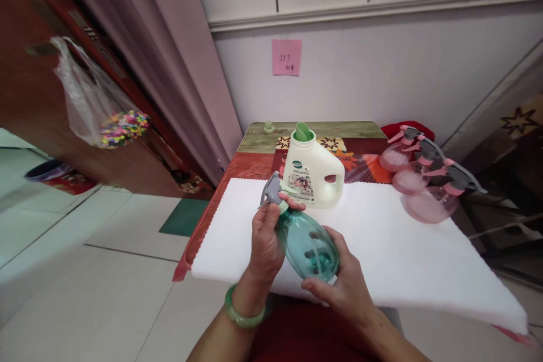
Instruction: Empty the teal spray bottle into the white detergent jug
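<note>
A clear teal spray bottle (303, 240) is tilted between my two hands above the near part of the white cloth. My left hand (267, 232) is closed around its neck and the collar of the grey trigger head (272, 189). Around the bottle's rounded base, the fingers and thumb of my right hand (345, 271) are wrapped. A thin tube shows inside the bottle. Just beyond stands a cream detergent jug (311, 172), upright, with a green spout (302, 132) in its uncapped mouth.
Several pink spray bottles (430, 203) stand at the table's right. A small pale-green cap (268, 126) sits at the back left corner. White cloth (403, 249) covers the table's front. A plastic bag of colourful pieces (123, 127) hangs from the door handle at left.
</note>
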`<state>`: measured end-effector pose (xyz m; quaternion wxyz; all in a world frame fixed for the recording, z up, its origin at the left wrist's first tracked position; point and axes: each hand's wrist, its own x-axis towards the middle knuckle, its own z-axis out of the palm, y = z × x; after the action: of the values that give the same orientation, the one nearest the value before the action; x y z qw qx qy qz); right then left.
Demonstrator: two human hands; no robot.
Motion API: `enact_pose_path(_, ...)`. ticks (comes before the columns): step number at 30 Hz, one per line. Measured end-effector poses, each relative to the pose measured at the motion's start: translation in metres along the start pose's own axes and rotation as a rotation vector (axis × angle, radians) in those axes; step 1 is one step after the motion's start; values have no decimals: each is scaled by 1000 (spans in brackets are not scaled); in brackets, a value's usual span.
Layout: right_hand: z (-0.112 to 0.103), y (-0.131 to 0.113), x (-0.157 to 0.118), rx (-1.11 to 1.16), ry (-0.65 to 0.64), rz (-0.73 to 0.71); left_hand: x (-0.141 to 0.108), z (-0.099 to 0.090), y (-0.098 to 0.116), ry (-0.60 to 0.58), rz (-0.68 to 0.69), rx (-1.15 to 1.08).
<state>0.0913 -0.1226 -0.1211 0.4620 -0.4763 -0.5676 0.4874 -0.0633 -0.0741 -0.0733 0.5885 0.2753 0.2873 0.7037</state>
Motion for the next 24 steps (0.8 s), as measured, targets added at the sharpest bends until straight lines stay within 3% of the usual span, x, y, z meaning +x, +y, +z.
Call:
enact_pose_path(5,4,2,0,104,-114,23,-1,-4,2,-15,10,42)
enact_pose_path(10,15,11,2,176,-94,1,-12,-18,-2,4,38,132)
enact_pose_path(14,20,14,11,152,-59,-50,-34,-38,-10,-173,-106,263)
enact_pose_path(17,17,14,18,21,-158,-63,-40,-52,-9,-144,-176,359)
enact_pose_path(19,13,17,18,-57,-172,-79,-28,-63,2,-27,-126,400)
enact_pose_path(21,5,22,15,-103,-99,-90,0,-77,18,83,-59,524)
enact_pose_path(24,-10,30,6,-171,57,-32,65,-104,43,186,89,1028)
